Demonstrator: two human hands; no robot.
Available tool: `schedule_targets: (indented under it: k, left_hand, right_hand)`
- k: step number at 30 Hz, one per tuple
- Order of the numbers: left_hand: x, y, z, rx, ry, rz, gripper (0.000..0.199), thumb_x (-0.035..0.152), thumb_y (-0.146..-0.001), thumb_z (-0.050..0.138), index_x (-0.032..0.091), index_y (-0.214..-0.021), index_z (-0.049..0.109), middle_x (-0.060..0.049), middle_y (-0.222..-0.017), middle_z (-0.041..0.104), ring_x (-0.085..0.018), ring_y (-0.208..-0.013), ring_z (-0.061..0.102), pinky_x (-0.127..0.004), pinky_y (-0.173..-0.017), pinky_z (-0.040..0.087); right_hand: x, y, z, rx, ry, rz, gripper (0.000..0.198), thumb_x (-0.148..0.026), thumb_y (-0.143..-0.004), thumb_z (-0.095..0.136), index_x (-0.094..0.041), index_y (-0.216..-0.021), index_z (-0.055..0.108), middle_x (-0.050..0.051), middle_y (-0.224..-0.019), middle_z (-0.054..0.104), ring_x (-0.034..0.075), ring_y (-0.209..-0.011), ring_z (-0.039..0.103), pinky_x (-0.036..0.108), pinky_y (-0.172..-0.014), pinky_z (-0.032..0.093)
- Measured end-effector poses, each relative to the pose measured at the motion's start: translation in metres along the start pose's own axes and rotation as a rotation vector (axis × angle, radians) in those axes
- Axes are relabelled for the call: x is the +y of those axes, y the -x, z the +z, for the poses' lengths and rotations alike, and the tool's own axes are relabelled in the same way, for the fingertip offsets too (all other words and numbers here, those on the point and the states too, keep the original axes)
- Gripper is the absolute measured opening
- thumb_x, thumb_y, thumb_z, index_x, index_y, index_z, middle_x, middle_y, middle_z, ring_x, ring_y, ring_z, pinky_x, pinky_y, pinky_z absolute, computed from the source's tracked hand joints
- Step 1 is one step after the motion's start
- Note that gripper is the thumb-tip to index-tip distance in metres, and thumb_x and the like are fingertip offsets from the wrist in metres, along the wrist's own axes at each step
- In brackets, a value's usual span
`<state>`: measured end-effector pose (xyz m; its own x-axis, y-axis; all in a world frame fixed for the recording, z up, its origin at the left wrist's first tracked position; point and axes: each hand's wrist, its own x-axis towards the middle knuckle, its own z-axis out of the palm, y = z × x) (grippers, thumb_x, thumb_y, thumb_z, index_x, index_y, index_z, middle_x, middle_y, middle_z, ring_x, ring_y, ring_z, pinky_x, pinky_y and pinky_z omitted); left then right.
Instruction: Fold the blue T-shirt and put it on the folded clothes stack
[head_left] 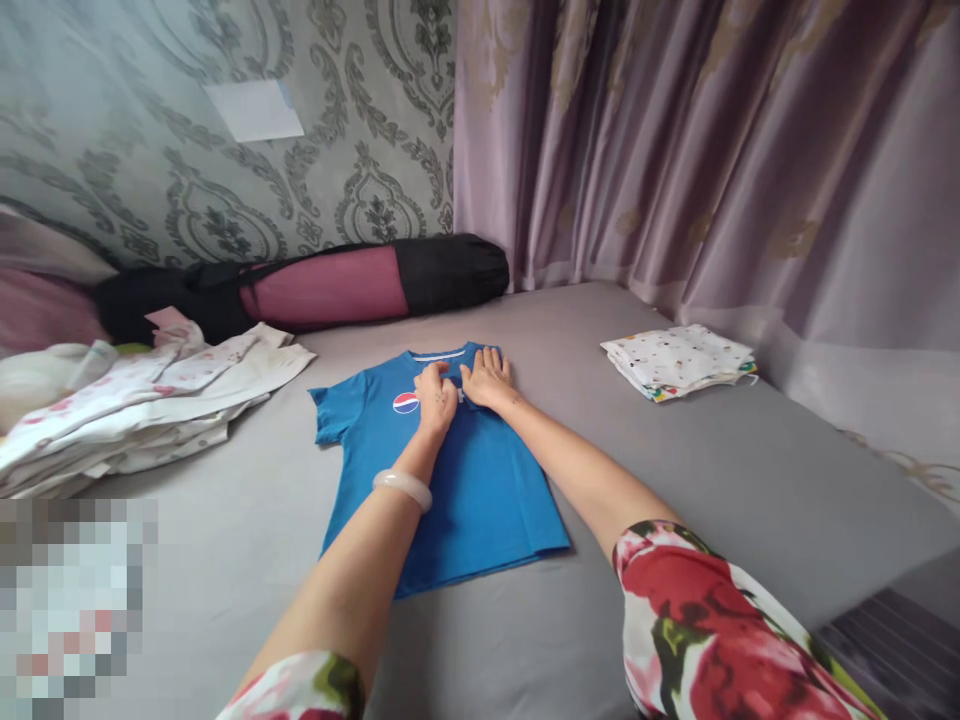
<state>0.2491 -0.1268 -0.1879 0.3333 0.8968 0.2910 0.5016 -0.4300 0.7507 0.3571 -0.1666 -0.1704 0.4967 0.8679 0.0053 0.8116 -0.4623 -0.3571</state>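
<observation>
Got my right hand (487,380) flat on this blue T-shirt (472,500), left hand (436,400) curled alongside, can't see if I'm pinching anything.

Red-flowered white sleeves (697,610), pale wrist bangle (403,489)

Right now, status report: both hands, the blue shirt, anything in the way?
Left hand curled, right hand flat, both on blue shirt. Shirt spread front up, one sleeve out. Garment pile left, folded stack right, both apart from shirt.
</observation>
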Motion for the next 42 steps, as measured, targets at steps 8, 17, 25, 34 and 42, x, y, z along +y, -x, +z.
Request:
schedule_targets:
  k: [8, 17, 25, 34, 42]
  left_hand:
    - [-0.001, -0.004, -0.001, -0.067, -0.030, 0.029, 0.037, 0.009, -0.078, 0.041, 0.015, -0.109, 0.060, -0.012, -0.114, 0.065, -0.025, -0.111, 0.056, -0.041, -0.098, 0.044]
    - [-0.023, 0.036, -0.080, -0.414, -0.209, 0.206, 0.034, 0.029, -0.077, 0.060, 0.018, -0.109, 0.061, -0.013, -0.115, 0.062, -0.029, -0.112, 0.057, -0.045, -0.100, 0.044]
    - [-0.058, 0.098, -0.178, -0.454, -0.404, 0.147, 0.045, 0.042, -0.081, 0.055, 0.022, -0.122, 0.054, -0.012, -0.132, 0.052, -0.031, -0.123, 0.050, -0.047, -0.105, 0.041]
    - [-0.064, 0.142, -0.205, -0.300, -0.361, -0.051, 0.039, 0.048, -0.078, 0.058, 0.025, -0.109, 0.059, -0.009, -0.127, 0.059, -0.030, -0.117, 0.055, -0.045, -0.101, 0.044]
    - [-0.060, 0.164, -0.206, -0.188, -0.304, -0.147, 0.029, 0.048, -0.080, 0.058, 0.025, -0.096, 0.059, -0.009, -0.130, 0.057, -0.030, -0.124, 0.051, -0.048, -0.103, 0.041]
  right_hand:
    - [0.001, 0.004, 0.003, 0.042, 0.073, -0.008, 0.066, -0.040, -0.100, 0.024, 0.002, -0.150, 0.028, 0.017, -0.160, 0.023, 0.028, -0.149, 0.014, 0.044, -0.119, 0.009]
    - [0.001, 0.003, 0.002, 0.014, 0.098, -0.014, 0.065, -0.040, -0.101, 0.021, 0.001, -0.151, 0.028, 0.017, -0.160, 0.021, 0.029, -0.149, 0.014, 0.046, -0.119, 0.010]
    - [-0.002, 0.001, -0.007, -0.046, 0.140, 0.005, 0.064, -0.040, -0.101, 0.021, 0.000, -0.150, 0.028, 0.018, -0.160, 0.020, 0.030, -0.148, 0.014, 0.052, -0.118, 0.010]
    - [-0.050, 0.030, 0.005, -0.106, 0.126, -0.378, 0.063, -0.041, -0.101, 0.021, -0.006, -0.153, 0.026, 0.014, -0.162, 0.017, 0.025, -0.150, 0.010, 0.050, -0.119, 0.002]
    - [-0.084, 0.027, 0.031, -0.239, 0.088, -0.493, 0.063, -0.045, -0.101, 0.022, -0.011, -0.154, 0.025, 0.011, -0.163, 0.016, 0.022, -0.150, 0.009, 0.047, -0.120, 0.003]
